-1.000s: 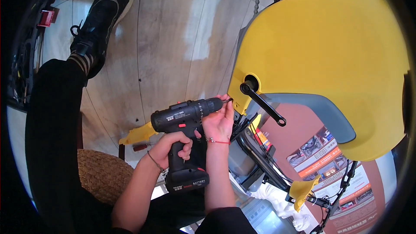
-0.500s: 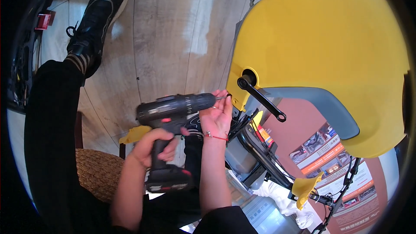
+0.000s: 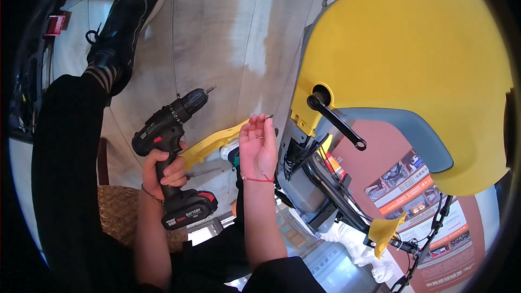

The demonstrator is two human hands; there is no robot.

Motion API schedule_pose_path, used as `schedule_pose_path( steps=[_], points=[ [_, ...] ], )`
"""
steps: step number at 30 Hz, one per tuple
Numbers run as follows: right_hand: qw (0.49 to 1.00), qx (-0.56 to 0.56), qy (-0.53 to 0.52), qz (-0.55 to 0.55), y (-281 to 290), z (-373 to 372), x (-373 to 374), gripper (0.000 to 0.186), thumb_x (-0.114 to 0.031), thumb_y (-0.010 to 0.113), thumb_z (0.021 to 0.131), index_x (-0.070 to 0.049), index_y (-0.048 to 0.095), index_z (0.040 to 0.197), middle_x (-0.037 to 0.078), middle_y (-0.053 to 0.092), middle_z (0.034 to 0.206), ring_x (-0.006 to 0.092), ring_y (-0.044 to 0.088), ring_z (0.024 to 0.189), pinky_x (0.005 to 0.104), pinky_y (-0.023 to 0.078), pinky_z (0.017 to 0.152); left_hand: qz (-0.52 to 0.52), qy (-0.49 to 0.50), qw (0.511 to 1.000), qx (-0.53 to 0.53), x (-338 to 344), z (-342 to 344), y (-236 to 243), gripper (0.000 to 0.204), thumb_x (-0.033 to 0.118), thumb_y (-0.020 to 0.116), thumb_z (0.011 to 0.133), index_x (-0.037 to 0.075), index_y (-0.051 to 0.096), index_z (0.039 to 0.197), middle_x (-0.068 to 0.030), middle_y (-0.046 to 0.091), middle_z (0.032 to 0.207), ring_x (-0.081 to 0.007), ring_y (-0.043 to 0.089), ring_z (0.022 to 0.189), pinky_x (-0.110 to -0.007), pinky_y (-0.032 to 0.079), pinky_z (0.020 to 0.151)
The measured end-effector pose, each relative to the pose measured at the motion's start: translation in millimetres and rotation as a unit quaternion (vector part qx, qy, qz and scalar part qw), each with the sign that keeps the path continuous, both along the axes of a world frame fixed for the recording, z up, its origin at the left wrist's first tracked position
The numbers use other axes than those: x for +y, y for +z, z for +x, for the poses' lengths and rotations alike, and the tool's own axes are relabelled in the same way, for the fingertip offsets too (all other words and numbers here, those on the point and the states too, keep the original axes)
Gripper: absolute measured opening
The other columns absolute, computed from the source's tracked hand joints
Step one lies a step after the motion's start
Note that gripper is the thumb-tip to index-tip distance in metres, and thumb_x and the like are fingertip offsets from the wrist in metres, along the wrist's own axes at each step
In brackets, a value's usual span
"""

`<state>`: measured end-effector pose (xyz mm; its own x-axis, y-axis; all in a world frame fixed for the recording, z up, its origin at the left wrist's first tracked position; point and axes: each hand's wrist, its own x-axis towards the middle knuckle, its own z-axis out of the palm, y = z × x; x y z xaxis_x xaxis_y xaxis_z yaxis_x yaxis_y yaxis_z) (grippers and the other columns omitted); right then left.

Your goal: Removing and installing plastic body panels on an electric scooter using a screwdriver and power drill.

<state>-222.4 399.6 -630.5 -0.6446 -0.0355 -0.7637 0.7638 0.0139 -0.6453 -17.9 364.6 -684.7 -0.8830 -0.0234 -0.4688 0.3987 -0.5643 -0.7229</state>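
My left hand (image 3: 163, 171) grips the handle of a black cordless drill (image 3: 163, 127), its bit pointing up and right over the floor. My right hand (image 3: 256, 144) is palm up with fingers curled together, a small dark piece at the fingertips, too small to name. Just right of that hand is the large yellow body panel (image 3: 401, 49) with a black crank arm (image 3: 337, 122) and a grey inset (image 3: 423, 135). Behind my right hand, a yellow strip (image 3: 209, 144) lies low, beside a thin metal tool (image 3: 202, 172).
My outstretched leg and black shoe (image 3: 125, 27) occupy the left. A woven seat (image 3: 114, 211) is below. Black tubing with cables (image 3: 331, 195), a small yellow part (image 3: 382, 233), white material (image 3: 361, 252) and a printed board (image 3: 401, 184) sit at lower right. A red object (image 3: 56, 24) is far left.
My left hand has pulled the drill down and left, away from the yellow panel, tilting its bit upward. My right hand has separated from the drill and shifted slightly left.
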Motion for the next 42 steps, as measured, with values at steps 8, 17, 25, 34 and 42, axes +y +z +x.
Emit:
schedule_pose_path(
  steps=[8,17,25,34,42],
  points=[
    [0.996,-0.004,0.083,0.013,-1,16,-3,0.014,-0.019,0.055,0.089,-0.008,0.056,0.097,0.003,0.058,0.099,0.0150,0.053,0.096,0.0296,0.043,0.085,0.096,0.019,0.994,-0.049,18,2,-10,0.032,0.018,0.045,0.082,0.005,0.049,0.111,0.0007,0.040,0.054,-0.0061,0.034,0.038,-0.021,0.032,0.042],
    [0.909,-0.054,0.336,0.242,-99,36,44,0.024,-0.023,0.058,0.086,-0.005,0.057,0.102,0.004,0.063,0.093,0.0125,0.058,0.090,0.0247,0.044,0.075,0.064,0.143,0.982,-0.110,42,6,-5,0.035,0.018,0.045,0.080,0.007,0.049,0.113,0.0012,0.040,0.055,-0.0061,0.035,0.039,-0.022,0.034,0.047],
    [0.944,-0.128,0.235,0.192,-146,95,43,0.030,-0.022,0.057,0.087,0.000,0.057,0.107,0.007,0.064,0.093,0.0127,0.060,0.084,0.0236,0.046,0.069,-0.009,0.192,0.968,-0.160,19,18,-11,0.039,0.018,0.046,0.081,0.005,0.046,0.118,0.0004,0.043,0.058,-0.0066,0.039,0.040,-0.021,0.037,0.049],
    [0.890,-0.196,0.340,0.233,-127,171,144,0.030,-0.015,0.056,0.086,0.003,0.053,0.109,0.009,0.062,0.087,0.0160,0.059,0.081,0.0258,0.047,0.074,0.029,0.227,0.962,-0.148,36,18,-17,0.040,0.014,0.047,0.081,0.004,0.042,0.119,-0.0003,0.046,0.060,-0.0091,0.046,0.044,-0.025,0.041,0.053],
    [0.887,-0.214,0.285,0.292,-153,196,209,0.034,-0.014,0.059,0.079,0.004,0.050,0.106,0.009,0.060,0.091,0.0151,0.057,0.082,0.0256,0.046,0.073,0.017,0.251,0.964,-0.083,36,8,-16,0.037,0.015,0.049,0.079,0.004,0.045,0.114,-0.0019,0.050,0.058,-0.0098,0.049,0.044,-0.024,0.042,0.052]
  ],
)
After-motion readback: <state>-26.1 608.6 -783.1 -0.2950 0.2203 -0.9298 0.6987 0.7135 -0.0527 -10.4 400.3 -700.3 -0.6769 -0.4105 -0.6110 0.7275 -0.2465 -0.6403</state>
